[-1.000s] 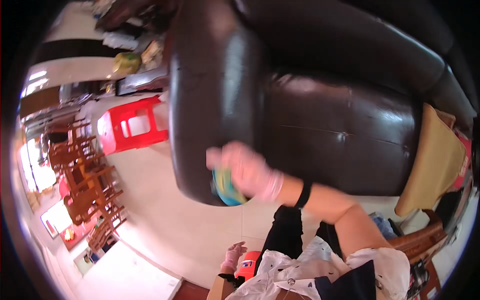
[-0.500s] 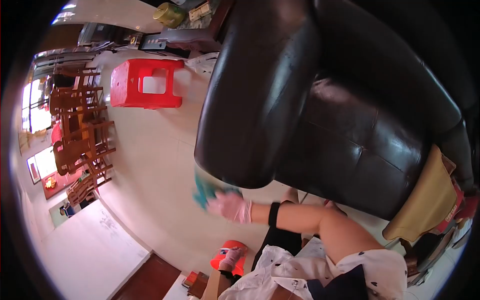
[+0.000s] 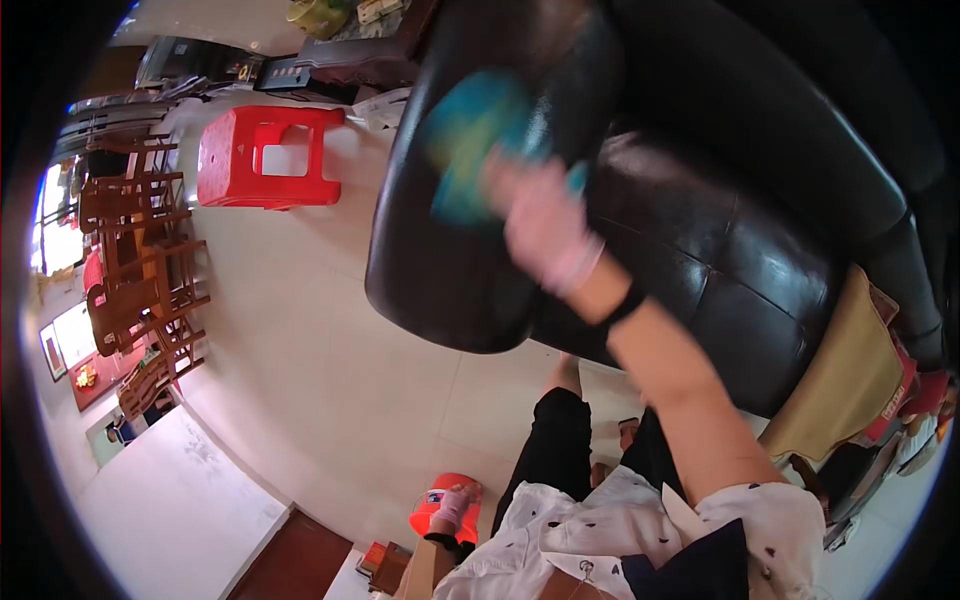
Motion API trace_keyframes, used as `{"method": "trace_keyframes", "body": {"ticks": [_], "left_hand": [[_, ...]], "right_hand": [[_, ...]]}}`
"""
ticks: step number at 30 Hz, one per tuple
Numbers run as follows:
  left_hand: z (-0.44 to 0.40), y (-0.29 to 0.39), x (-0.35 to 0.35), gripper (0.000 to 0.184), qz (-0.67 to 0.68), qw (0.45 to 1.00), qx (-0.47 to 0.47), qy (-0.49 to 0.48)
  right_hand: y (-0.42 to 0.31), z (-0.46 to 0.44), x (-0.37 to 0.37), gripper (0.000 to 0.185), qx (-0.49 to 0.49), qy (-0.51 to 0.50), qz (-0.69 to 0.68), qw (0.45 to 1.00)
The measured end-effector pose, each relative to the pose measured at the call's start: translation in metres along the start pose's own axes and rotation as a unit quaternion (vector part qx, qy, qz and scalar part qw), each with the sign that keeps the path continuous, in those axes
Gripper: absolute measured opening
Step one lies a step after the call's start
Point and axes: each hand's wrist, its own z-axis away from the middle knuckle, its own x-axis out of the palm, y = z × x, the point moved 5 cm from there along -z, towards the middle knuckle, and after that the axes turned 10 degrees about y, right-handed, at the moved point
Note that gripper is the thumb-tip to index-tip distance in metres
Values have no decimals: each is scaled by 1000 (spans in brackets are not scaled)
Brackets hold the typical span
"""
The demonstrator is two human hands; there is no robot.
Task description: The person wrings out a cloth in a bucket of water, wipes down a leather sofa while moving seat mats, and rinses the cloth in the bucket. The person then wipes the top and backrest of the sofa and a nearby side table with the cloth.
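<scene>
The gloved left hand (image 3: 455,507) is at a red bucket (image 3: 424,513) — gripping or not, I cannot tell. Well apart, the gloved right hand (image 3: 545,225) is clamped on a blurred blue-and-yellow cloth (image 3: 478,140) over the sofa armrest (image 3: 450,290). Left of that hand — a red stool (image 3: 230,157), then wooden chairs (image 3: 125,292).

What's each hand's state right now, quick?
Left hand: at the red bucket; grip can't be told.
Right hand: holding the blue-green cloth.
</scene>
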Motion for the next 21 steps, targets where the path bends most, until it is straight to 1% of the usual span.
{"method": "trace_keyframes", "body": {"ticks": [1, 2, 3, 4, 6, 8, 9, 10, 11, 12, 13, 14, 15, 16, 17, 18, 19, 20, 21], "left_hand": [[-12, -8, 3, 23, -267, 941, 197, 63], [-2, 19, -12, 25, -109, 990, 87, 30], [15, 63, -31, 27, 100, 994, -38, 29], [36, 117, -54, 29, 262, 952, -147, 62], [14, 81, -71, 25, 166, 982, -44, 83], [-9, 98, -83, 23, 153, 981, -29, 115], [5, 107, -85, 27, 209, 961, -130, 124], [14, 109, -87, 27, 157, 966, -154, 133], [7, 116, -86, 27, 114, 969, -165, 145], [-2, 111, -87, 27, 71, 977, -166, 114], [-10, 102, -86, 27, 29, 981, -169, 86], [-11, 111, -86, 27, -18, 977, -191, 98], [-13, 119, -89, 27, 62, 980, -185, 48], [-17, 122, -94, 26, 42, 980, -173, 87], [-9, 140, -97, 26, 22, 978, -162, 127], [-5, 152, -97, 26, 8, 978, -165, 125], [-6, 165, -98, 25, -28, 976, -167, 139], [-5, 175, -101, 24, -63, 972, -167, 154], [-4, 186, -101, 24, -71, 972, -162, 156]], "right_hand": [[-50, 42, 1, 46, 51, -121, -74, 989], [-85, 92, 15, 42, 26, -174, -155, 972], [-119, 144, 29, 39, 11, -232, -238, 943], [-152, 195, 43, 37, 4, -293, -315, 903], [-150, 239, 38, 33, 58, -315, -384, 866], [-112, 231, 31, 36, 112, -174, -332, 920], [-77, 211, 8, 36, 212, -129, -301, 921], [-33, 191, -16, 37, 308, -82, -261, 911], [-6, 196, -17, 44, 303, -73, -195, 930], [14, 223, 1, 50, 281, -48, -99, 953], [37, 250, -7, 50, 295, -50, -82, 951], [49, 270, -16, 47, 219, -76, -21, 973], [72, 287, -39, 42, 245, -117, 31, 962], [95, 306, -61, 38, 266, -162, 82, 947], [129, 340, -116, 33, 383, -216, 120, 890], [159, 381, -167, 30, 403, -120, 214, 882], [186, 424, -218, 28, 426, -18, 291, 856], [207, 479, -256, 28, 463, 33, 344, 816], [212, 528, -287, 20, 572, 18, 424, 702]]}}
